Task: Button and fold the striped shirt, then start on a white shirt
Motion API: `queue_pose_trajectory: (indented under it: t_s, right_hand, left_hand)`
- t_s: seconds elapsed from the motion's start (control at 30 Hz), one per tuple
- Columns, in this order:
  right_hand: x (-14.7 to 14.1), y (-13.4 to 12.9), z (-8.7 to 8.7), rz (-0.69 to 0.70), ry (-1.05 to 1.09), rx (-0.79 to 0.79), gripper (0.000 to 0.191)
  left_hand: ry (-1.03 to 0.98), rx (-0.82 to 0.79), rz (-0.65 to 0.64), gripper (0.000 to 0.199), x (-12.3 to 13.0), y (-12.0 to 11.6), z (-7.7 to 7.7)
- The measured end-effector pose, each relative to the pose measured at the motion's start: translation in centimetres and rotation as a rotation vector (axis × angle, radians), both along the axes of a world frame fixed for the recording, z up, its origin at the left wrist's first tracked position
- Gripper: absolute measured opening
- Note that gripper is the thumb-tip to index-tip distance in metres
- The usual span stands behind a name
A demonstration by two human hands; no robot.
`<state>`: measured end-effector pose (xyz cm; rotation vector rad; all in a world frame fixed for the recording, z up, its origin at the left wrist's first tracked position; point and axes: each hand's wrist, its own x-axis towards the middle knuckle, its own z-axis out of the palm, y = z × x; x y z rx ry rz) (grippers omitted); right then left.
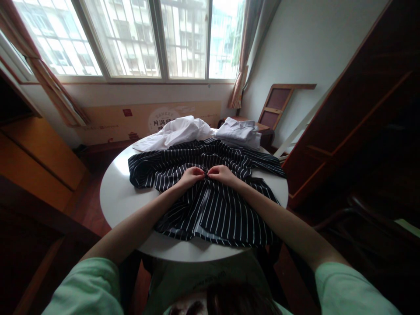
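Observation:
A black shirt with white stripes (229,210) lies spread on the round white table (123,199), its lower front parted in a narrow gap. At the middle of its front, my left hand (193,175) pinches the fabric edge between thumb and fingers. My right hand (221,174) pinches the same spot from the other side, so the fingertips of both hands nearly meet. Whatever small part sits between the fingertips, perhaps a button, is too small to make out. One sleeve (269,162) stretches to the right; the other is bunched at the left.
Behind the shirt lie a rumpled white garment (187,131) and a folded white garment (238,131). A printed cardboard panel (114,122) leans below the window. A wooden chair (275,105) stands at the back right, and dark wooden furniture (328,135) rises at the right.

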<state>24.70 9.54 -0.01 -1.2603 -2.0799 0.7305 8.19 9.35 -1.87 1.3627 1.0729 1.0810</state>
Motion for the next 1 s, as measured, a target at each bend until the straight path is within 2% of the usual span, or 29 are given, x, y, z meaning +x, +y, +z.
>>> queue_pose_trajectory:
  t_s: [0.43, 0.57, 1.0]
  right_hand:
    - [0.0, -0.32, 0.41, 0.014, 0.011, -0.055, 0.008]
    - [0.08, -0.14, 0.35, 0.032, 0.022, -0.034, 0.01]
    - [-0.37, -0.12, -0.21, -0.037, -0.019, 0.03, 0.011]
  left_hand:
    - [-0.04, -0.049, 0.029, 0.016, 0.26, -0.2, 0.21]
    - [-0.026, -0.052, 0.008, 0.014, 0.17, -0.11, 0.26]
    - [-0.033, -0.087, -0.038, 0.013, 0.17, -0.27, 0.45]
